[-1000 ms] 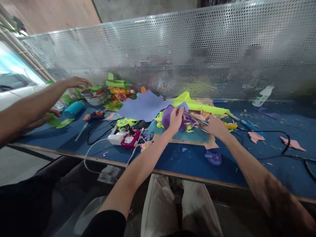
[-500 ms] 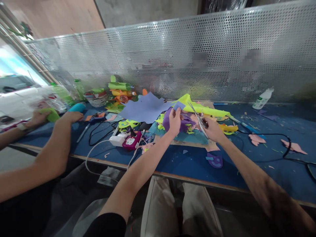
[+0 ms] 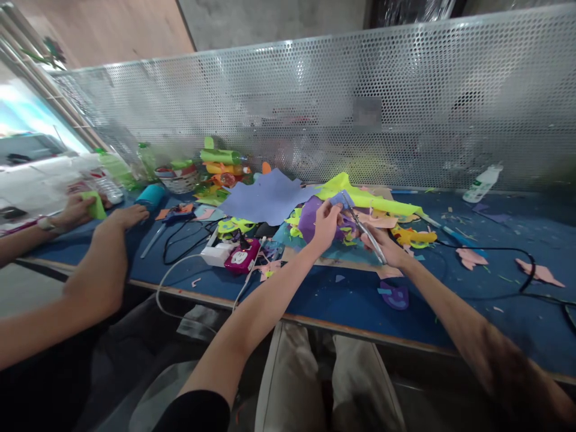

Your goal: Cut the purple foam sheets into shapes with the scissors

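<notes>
Between the thumb and fingers of my left hand [image 3: 326, 225] is a small piece of blue-violet paper [image 3: 338, 199], held above the pile. My right hand [image 3: 386, 246] grips a pair of metal scissors [image 3: 369, 235], whose blades reach the right side of that piece. Under my hands lie a purple rounded piece [image 3: 308, 219], yellow-green scraps and a cardboard sheet [image 3: 351, 261]. Behind my left hand spreads a large jagged blue-violet sheet [image 3: 270, 197]. A long yellow-green sheet [image 3: 373, 199] lies behind the scissors.
A magenta power adapter [image 3: 242, 257] with white plugs and cables sits left of my forearm. A white bottle [image 3: 482, 183] stands tilted at the back right. At left, a co-worker's hands [image 3: 81, 210] handle green paper near a blue cylinder [image 3: 151, 197]. A perforated metal panel [image 3: 288, 108] backs the table.
The scissors have turned and closed in, their blades now at the small blue-violet piece. My left hand has shifted slightly right. The co-worker's right hand has moved on the blue cylinder.
</notes>
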The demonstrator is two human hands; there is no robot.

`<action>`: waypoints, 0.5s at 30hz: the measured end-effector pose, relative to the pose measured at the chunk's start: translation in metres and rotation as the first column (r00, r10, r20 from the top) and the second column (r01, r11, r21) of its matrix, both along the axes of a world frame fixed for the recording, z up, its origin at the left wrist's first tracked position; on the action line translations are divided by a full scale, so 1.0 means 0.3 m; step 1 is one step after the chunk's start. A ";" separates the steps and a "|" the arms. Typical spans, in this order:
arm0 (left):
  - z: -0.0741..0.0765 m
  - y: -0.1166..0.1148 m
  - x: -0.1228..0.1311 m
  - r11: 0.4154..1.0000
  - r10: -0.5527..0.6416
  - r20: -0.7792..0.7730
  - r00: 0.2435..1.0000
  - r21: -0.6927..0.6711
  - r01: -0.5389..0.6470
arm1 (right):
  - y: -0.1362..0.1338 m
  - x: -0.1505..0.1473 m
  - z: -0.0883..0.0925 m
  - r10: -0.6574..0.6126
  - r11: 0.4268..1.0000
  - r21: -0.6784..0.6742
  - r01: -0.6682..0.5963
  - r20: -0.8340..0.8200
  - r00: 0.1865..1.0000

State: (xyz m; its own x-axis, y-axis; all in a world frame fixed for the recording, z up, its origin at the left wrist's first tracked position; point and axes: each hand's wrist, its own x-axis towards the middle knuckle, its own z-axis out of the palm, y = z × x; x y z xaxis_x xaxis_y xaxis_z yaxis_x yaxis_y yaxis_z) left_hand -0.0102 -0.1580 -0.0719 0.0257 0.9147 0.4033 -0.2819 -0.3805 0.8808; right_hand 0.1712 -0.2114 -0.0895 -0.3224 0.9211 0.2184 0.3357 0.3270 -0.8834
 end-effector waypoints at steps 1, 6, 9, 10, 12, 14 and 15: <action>0.003 -0.004 0.001 1.000 -0.011 0.004 1.000 -0.001 0.011 | -0.002 -0.001 0.001 -0.004 1.000 0.005 0.004 -0.002 1.000; 0.007 -0.012 0.009 0.998 -0.042 0.024 0.999 -0.049 0.043 | -0.013 -0.004 0.001 -0.023 0.999 0.024 0.023 0.009 1.000; 0.001 -0.008 0.009 0.997 -0.062 0.020 0.998 -0.042 0.063 | -0.012 -0.001 -0.008 -0.006 1.000 0.018 0.006 -0.026 1.000; -0.001 -0.007 0.008 0.997 -0.066 0.011 0.998 -0.033 0.066 | -0.010 0.001 -0.012 0.000 1.000 0.018 0.000 -0.037 0.999; -0.003 -0.005 0.006 0.998 -0.062 -0.007 0.998 -0.016 0.062 | -0.005 0.006 -0.020 0.013 1.000 0.021 -0.012 -0.040 0.999; -0.004 -0.005 0.004 0.999 -0.047 -0.010 0.999 0.005 0.047 | 0.000 0.010 -0.026 0.022 1.000 0.022 -0.021 -0.032 0.999; -0.003 -0.006 0.003 0.999 -0.037 -0.010 0.999 0.015 0.037 | 0.001 0.011 -0.028 0.023 1.000 0.019 -0.022 -0.028 0.999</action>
